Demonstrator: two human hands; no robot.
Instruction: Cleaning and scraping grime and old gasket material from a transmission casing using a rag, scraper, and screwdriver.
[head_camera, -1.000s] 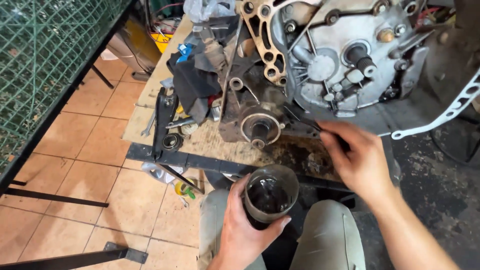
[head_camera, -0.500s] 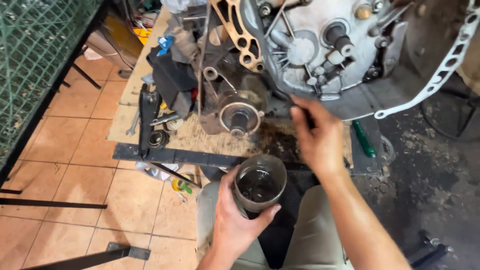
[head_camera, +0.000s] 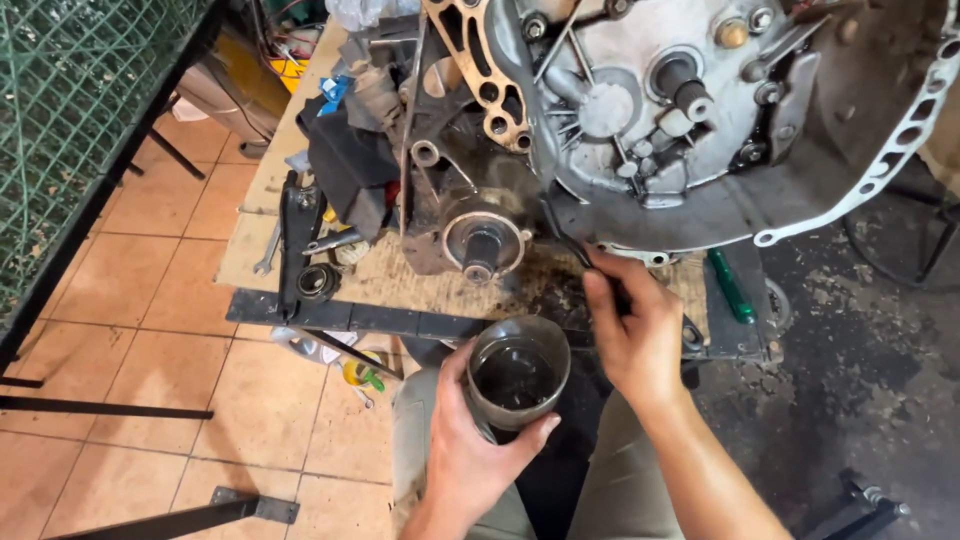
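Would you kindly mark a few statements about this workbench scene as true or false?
1. The left hand holds a cup of dark liquid. True.
2. The right hand rests flat on the floor. False: it grips a thin dark tool at the gearbox housing.
3. A green-handled screwdriver lies on the bench to the right of the right hand. True.
4. The cup stands on the bench. False: it is held off the bench, above the person's lap.
5. The floor on the left is tiled. True.
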